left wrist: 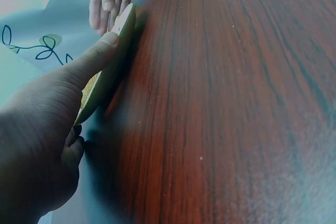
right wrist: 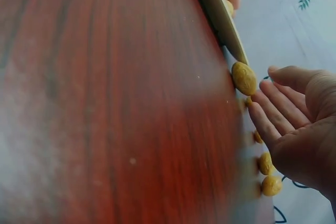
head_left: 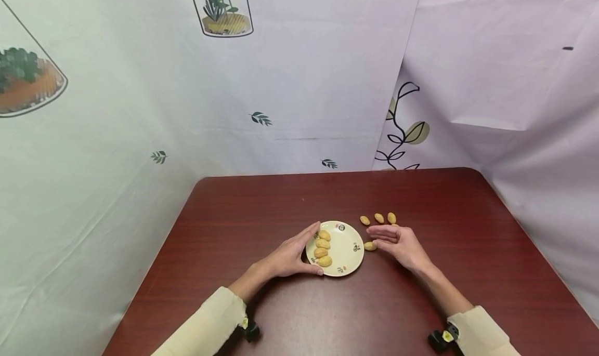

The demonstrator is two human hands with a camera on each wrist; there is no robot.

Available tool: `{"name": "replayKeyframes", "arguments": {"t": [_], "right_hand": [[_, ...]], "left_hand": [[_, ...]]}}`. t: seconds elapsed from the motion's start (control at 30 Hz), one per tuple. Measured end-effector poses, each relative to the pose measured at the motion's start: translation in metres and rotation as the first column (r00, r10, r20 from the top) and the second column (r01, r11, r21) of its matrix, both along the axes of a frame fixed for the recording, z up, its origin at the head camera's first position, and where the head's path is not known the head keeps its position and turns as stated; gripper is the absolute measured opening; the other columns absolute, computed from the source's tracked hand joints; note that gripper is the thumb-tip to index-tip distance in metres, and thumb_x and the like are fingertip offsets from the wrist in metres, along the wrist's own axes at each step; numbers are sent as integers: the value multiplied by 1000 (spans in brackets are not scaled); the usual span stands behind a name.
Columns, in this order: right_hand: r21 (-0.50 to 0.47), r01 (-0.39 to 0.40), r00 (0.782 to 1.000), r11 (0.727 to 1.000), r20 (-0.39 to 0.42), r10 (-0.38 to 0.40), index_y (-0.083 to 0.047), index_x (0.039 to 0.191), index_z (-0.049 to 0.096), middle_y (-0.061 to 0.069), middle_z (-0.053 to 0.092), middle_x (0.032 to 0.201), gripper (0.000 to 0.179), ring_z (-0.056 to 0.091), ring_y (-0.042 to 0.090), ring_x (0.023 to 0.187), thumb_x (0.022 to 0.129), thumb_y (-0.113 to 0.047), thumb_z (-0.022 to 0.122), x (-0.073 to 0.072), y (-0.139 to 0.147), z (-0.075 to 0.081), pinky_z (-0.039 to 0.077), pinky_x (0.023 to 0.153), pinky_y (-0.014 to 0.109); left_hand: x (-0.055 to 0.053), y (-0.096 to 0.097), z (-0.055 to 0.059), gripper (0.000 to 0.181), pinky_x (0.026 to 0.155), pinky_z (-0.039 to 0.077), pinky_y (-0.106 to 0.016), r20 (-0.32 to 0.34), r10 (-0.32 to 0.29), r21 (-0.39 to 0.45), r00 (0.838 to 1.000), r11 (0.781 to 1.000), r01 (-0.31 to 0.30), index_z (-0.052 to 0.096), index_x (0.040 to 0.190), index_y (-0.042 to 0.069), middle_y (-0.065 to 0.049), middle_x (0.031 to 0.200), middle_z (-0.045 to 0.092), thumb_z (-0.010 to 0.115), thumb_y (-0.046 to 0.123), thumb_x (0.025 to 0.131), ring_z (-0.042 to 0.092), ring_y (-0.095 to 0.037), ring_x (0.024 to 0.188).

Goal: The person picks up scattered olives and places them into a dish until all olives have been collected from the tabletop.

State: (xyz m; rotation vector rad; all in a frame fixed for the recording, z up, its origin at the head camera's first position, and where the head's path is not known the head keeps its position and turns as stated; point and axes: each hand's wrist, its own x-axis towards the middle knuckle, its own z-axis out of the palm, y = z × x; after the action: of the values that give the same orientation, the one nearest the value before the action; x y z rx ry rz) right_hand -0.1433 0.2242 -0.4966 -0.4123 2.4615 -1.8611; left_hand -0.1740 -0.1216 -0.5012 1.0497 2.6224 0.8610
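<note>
My left hand (head_left: pixel 292 254) holds the left side of a small cream plate (head_left: pixel 343 241) with printed motifs, fingers at the far rim and thumb at the near rim. Several yellow-brown oval pieces, nut-like with a rough surface (head_left: pixel 322 244), lie in a row on the plate's left half. Just off its right rim, on the tabletop, sits a single oval piece (right wrist: pixel 244 78). Beside that piece is my right hand (head_left: pixel 398 246), its fingers extended and nothing gripped. The right wrist view shows the fingertips close to the piece; whether they touch it I cannot tell.
More oval pieces (head_left: pixel 379 218) lie in a loose row beyond my right hand, one partly hidden by it. Everything stands on a dark red wooden table (head_left: pixel 262 205). Printed white cloth (head_left: pixel 299 86) hangs behind the table and along its sides.
</note>
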Motion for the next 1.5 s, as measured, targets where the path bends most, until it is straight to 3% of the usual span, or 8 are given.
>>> {"name": "replayKeyframes", "arguments": {"t": [0.5,0.87,1.23,1.5], "right_hand": [[-14,-36,998,999,52,36,12,126,71,27,73,122,33,71,40,116,95,3,76,3,-2,-1,58,88,21],[35,-79,997,996,30,78,11,123,72,25,75,120,30,72,36,115,93,8,75,1,-2,-1,57,89,20],[107,-39,999,993,-24,42,7,116,76,20,78,112,22,75,32,108,94,7,76,-1,-2,-3,57,87,20],[99,-22,999,995,-29,25,6,114,77,18,79,110,20,76,32,106,94,5,77,1,-3,-3,58,85,20]], "left_hand": [[1,1,1,122,125,31,-47,0,-8,4,1000,1000,8,17,171,9,-8,177,19,90,51,83,24,-19,159],[1,0,2,123,125,30,-46,-1,-2,3,1000,1000,2,16,171,8,-8,177,20,90,51,83,24,-18,159],[-1,0,2,122,125,30,-47,6,-4,-2,1000,1000,4,16,171,9,-9,177,19,89,53,84,24,-19,159],[-1,0,1,122,125,31,-47,2,-3,-3,1000,1000,3,16,171,9,-8,177,19,90,52,84,25,-19,159]]}}
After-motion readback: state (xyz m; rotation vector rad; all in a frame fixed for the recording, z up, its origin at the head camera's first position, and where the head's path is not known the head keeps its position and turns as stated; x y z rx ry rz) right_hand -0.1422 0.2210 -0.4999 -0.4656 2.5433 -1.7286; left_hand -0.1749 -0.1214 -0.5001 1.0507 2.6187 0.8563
